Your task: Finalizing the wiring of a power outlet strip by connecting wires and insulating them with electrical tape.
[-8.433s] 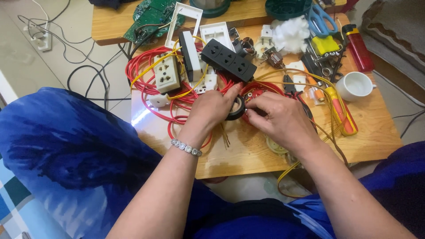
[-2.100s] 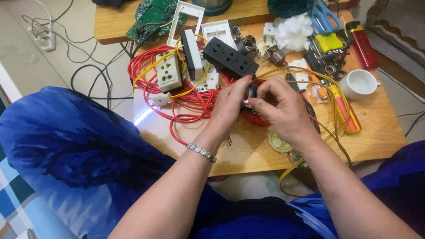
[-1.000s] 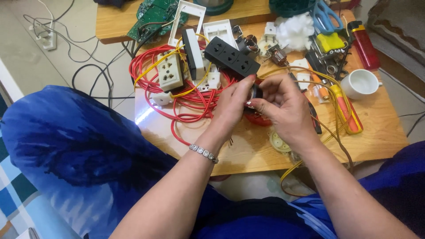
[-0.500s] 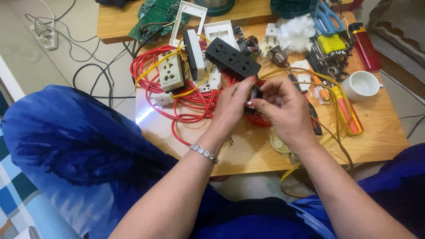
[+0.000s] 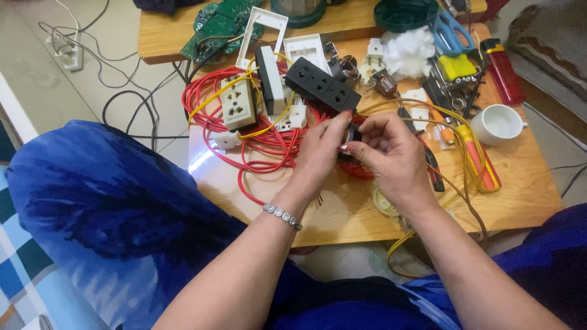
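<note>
Both hands meet just below the black socket strip (image 5: pixel 322 91), over the wooden table (image 5: pixel 526 201). The left hand (image 5: pixel 321 153) and right hand (image 5: pixel 391 156) pinch a small black part (image 5: pixel 353 133) between their fingertips, lifted clear of the table, probably so both thumbs can work it. What the part is stays hard to tell; fingers cover most of it. Left of the strip lies a coil of red wire (image 5: pixel 257 137) with a cream socket plate (image 5: pixel 237 110) on top. Right of the strip, a white cup (image 5: pixel 498 124) stands, and yellow wire (image 5: pixel 471 153) loops off under the right wrist, its end hidden.
</note>
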